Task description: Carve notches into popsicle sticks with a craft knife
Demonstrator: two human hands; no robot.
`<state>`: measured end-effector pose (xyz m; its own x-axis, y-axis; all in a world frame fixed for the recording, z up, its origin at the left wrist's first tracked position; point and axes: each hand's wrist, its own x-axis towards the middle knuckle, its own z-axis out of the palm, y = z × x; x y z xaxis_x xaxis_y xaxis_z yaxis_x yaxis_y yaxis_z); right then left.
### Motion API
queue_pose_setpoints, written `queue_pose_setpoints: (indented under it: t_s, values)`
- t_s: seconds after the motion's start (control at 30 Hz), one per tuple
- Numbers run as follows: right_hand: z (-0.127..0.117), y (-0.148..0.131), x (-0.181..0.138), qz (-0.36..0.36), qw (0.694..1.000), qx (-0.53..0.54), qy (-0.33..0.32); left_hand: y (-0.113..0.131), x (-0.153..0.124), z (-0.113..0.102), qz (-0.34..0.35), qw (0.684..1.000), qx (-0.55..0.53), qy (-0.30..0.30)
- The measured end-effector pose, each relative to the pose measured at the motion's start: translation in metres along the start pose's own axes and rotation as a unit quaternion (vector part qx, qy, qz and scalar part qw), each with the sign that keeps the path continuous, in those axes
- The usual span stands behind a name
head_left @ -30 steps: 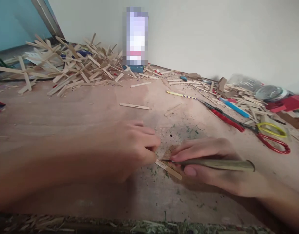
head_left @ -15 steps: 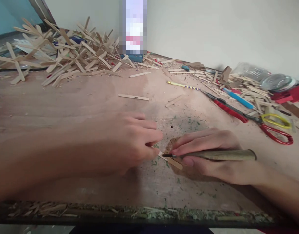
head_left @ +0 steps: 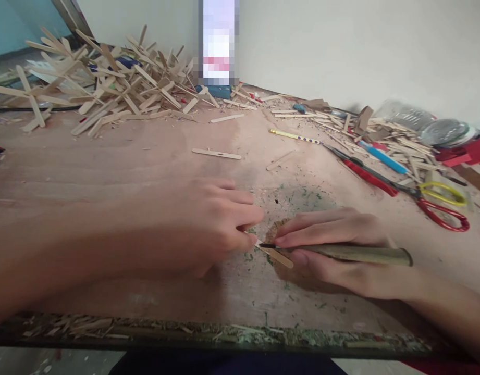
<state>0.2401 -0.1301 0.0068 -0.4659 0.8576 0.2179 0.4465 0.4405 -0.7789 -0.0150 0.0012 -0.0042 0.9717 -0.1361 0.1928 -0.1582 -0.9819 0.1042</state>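
Note:
My left hand (head_left: 228,224) pinches one end of a wooden craft stick (head_left: 281,258) and holds it down near the middle of the table. The stick slants down to the right, its far end over a round brown patch (head_left: 277,227) on the tabletop. My right hand (head_left: 333,245) is closed round the wooden handle of a carving knife (head_left: 360,254). The knife's short dark blade touches or hovers just over the stick, close to my left fingertips. Fine green crumbs lie about both hands. The patch is partly hidden by my right hand.
A slotted craft stick (head_left: 216,153) lies beyond my left hand. A yellow pencil (head_left: 294,136), pliers (head_left: 365,172), scissors (head_left: 443,208) and a blue pen-like tool (head_left: 382,157) lie to the right. Joined sticks (head_left: 134,83) are heaped at the back left, beside a blurred phone-like screen (head_left: 216,47).
The knife handle has tilted slightly, its back end now lower and nearer me. Both hands keep their grip almost in place. The view has shifted a little.

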Motion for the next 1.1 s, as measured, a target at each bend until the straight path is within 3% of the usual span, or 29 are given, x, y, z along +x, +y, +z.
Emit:
queue_pose_setpoints:
  t_s: [0.8,1.1]
  values:
    - [0.014,-0.003,-0.008,-0.046,0.998,-0.030,0.032,0.019,-0.001,0.004,-0.008,0.998,0.065,0.007]
    - [0.013,-0.006,-0.009,-0.066,0.994,-0.078,0.037,0.023,0.003,0.003,-0.015,0.995,0.092,0.048]
